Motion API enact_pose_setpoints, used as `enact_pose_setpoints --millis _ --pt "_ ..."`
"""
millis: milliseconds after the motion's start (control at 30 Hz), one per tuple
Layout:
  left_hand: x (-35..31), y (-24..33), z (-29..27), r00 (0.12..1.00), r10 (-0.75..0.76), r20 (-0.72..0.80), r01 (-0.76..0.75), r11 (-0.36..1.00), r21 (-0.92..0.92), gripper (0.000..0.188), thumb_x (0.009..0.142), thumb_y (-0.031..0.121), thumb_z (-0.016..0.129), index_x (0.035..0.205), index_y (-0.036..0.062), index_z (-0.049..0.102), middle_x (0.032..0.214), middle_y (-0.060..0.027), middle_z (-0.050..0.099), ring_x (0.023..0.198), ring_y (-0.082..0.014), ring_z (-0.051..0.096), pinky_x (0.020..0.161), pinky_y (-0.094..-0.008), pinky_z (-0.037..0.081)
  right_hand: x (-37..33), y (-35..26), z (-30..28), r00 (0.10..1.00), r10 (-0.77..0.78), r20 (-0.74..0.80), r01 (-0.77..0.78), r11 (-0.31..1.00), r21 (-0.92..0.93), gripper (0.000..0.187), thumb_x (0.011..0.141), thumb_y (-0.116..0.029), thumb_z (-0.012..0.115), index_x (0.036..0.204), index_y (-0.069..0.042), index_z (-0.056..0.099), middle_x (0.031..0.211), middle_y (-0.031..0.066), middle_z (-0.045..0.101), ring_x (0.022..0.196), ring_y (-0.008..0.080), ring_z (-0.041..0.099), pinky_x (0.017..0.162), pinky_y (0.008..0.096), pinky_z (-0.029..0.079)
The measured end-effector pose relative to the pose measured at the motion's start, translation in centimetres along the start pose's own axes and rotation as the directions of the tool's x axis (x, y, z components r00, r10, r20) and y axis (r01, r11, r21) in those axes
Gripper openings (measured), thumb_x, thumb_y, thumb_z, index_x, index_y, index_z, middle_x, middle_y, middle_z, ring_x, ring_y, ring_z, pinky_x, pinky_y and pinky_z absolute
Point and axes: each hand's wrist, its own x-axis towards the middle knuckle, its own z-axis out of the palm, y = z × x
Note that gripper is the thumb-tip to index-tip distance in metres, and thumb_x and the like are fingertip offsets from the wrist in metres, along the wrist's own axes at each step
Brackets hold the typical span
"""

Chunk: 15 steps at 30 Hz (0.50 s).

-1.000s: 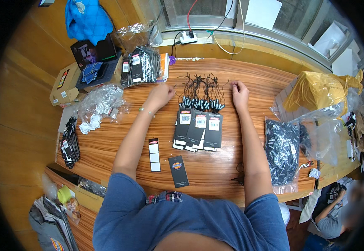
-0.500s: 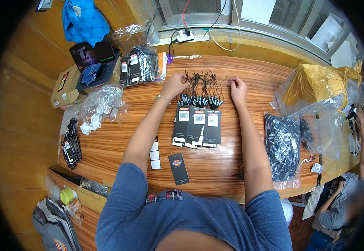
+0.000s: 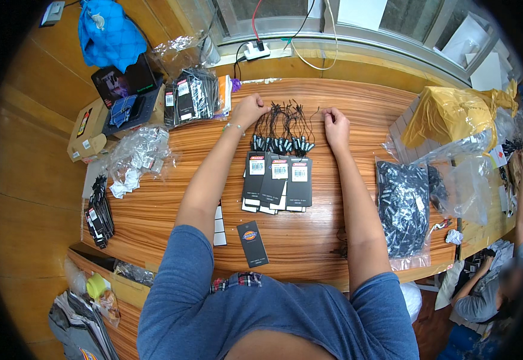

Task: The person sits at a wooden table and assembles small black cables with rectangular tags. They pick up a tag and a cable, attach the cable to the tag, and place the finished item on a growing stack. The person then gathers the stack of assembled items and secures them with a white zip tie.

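Note:
Several dark hang tags with white stickers lie in three overlapping stacks on the wooden table. Their black cords, with small light-coloured tips and clasps, fan out toward the far side. At the left edge of the cords my left hand is closed, its fingertips pinched on a cord. Just right of the outermost cord is my right hand, fingers curled in; whether it holds anything is hidden. A single dark tag with a coloured logo lies nearer me. Beside my left forearm a white-panelled strip is partly covered.
On the right lies a clear bag of black cords, near a box in yellow wrapping. Bagged tags, crumpled plastic and a tag bundle occupy the left. Another person works at far right.
The whole view has shifted slightly, so the table's things sit a little further left. My left hand has moved slightly up and away from the cords; my right hand stays beside them.

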Motion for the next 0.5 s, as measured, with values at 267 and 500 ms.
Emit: enact_pose_setpoints --millis 267,500 --pt "-4.1 1.4 -3.0 0.999 0.024 -0.024 -0.025 1.000 -0.015 0.025 0.078 0.026 0.061 0.077 0.0007 0.060 0.068 -0.0128 0.060 0.064 -0.0252 0.057 0.060 -0.0340 0.044 -0.1 0.1 -0.3 1.000 -0.015 -0.026 0.014 0.999 -0.044 0.014 0.078 -0.009 0.051 0.082 -0.004 0.063 0.077 0.0157 0.061 0.069 0.0266 0.059 0.065 0.0332 0.046" --pt "-5.6 1.1 -2.5 0.984 0.155 0.085 -0.161 0.985 0.062 0.017 0.080 0.016 0.055 0.091 0.0061 0.064 0.088 -0.0145 0.058 0.083 -0.0278 0.056 0.075 -0.0348 0.044 0.2 0.7 0.3 1.000 -0.025 -0.016 0.025 1.000 -0.012 0.014 0.078 -0.009 0.051 0.082 -0.004 0.063 0.076 0.0164 0.061 0.070 0.0277 0.059 0.065 0.0346 0.046"
